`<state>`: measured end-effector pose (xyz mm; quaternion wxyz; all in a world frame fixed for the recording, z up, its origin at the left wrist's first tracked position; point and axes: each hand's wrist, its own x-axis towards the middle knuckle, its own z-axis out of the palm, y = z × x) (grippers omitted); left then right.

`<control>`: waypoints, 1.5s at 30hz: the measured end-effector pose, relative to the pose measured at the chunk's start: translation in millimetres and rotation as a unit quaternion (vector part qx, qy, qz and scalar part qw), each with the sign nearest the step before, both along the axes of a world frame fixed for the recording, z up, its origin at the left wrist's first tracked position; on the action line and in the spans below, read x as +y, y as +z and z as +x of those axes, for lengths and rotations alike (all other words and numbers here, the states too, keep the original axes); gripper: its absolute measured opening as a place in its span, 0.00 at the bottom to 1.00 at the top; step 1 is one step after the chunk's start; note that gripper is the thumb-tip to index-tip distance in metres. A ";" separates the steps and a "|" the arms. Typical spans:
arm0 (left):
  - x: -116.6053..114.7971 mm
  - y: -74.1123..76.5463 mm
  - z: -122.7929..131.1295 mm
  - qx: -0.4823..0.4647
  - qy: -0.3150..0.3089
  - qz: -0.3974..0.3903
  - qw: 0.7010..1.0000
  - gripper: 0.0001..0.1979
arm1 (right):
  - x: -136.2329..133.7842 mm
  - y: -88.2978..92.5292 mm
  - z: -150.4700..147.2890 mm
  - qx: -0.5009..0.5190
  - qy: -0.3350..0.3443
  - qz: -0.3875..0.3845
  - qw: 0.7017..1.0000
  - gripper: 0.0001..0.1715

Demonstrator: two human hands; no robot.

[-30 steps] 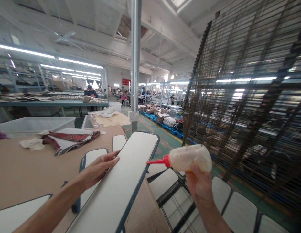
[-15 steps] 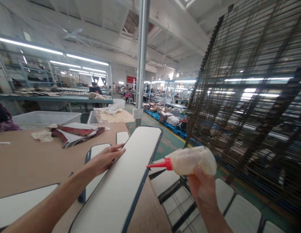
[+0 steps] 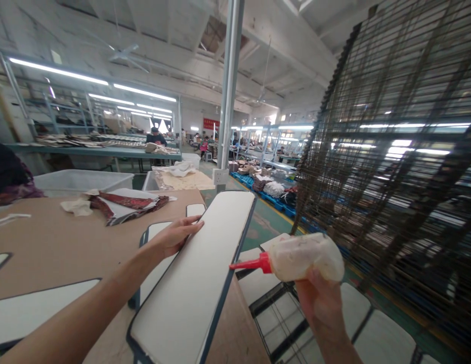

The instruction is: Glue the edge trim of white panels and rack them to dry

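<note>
A long white panel with rounded corners and a dark edge [image 3: 193,273] lies tilted across the near side of the table. My left hand [image 3: 182,233] grips its left long edge, thumb and fingertips on the white face; the fingers underneath are hidden. In my right hand [image 3: 320,298] is a translucent squeeze bottle [image 3: 305,257], held on its side with the fingers wrapped round it. Its red nozzle [image 3: 250,264] points left, and the tip meets the panel's right dark edge or hovers just by it. Another white panel [image 3: 154,258] sits partly covered behind my left forearm.
Brown tabletop [image 3: 87,247] carries more white panels [image 3: 38,308] and patterned red fabric pieces [image 3: 125,205]. A tall wire rack [image 3: 387,151] stands at right, with white panels [image 3: 387,333] on a low frame below. A grey post [image 3: 229,101] rises beyond the table. Someone's dark sleeve [image 3: 11,172] shows far left.
The view has swung slightly left. The nozzle tip sits a little lower along the panel's right edge, and the panel appears shifted. Both hands keep their hold.
</note>
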<state>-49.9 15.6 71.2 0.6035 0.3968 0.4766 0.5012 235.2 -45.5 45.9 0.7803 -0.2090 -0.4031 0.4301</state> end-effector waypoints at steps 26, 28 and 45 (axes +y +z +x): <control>22.9 7.0 -0.8 -0.006 -0.008 0.000 1.000 0.17 | -13.4 -11.1 -4.4 -0.021 0.033 -0.008 0.999 0.32; 24.4 6.0 -2.6 -0.005 -0.003 -0.001 1.000 0.16 | -15.3 -12.5 -5.5 -0.014 0.037 -0.017 0.999 0.32; 28.0 3.0 -10.7 0.010 0.107 0.004 0.994 0.23 | -18.1 -35.4 -3.4 -0.006 0.166 -0.066 0.984 0.29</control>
